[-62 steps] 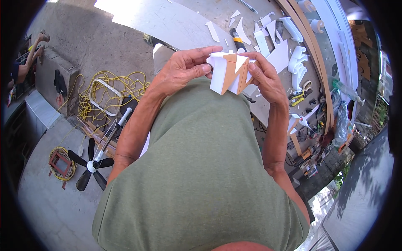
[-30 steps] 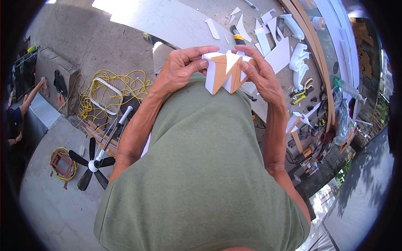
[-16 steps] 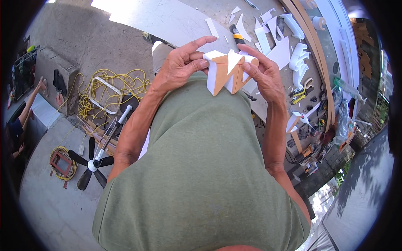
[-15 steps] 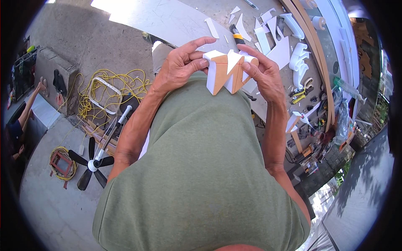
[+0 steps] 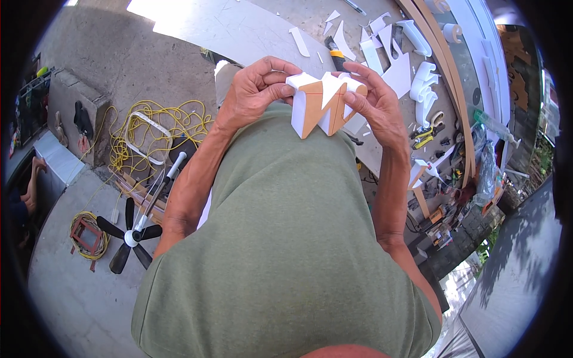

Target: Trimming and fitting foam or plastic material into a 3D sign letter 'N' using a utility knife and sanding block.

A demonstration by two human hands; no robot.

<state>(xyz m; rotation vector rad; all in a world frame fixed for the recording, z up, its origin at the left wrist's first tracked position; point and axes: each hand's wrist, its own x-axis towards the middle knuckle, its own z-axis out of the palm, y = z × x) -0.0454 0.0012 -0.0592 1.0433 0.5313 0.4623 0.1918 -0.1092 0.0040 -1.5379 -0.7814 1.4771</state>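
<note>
While both hands grip it above the green shirt [image 5: 280, 238], the white and orange foam piece [image 5: 322, 104] sits pinched between left hand [image 5: 256, 89] and right hand [image 5: 373, 101]; white offcuts [image 5: 394, 65] crowd the workbench [image 5: 239, 30] edge just beyond, floor lies open leftward
</note>
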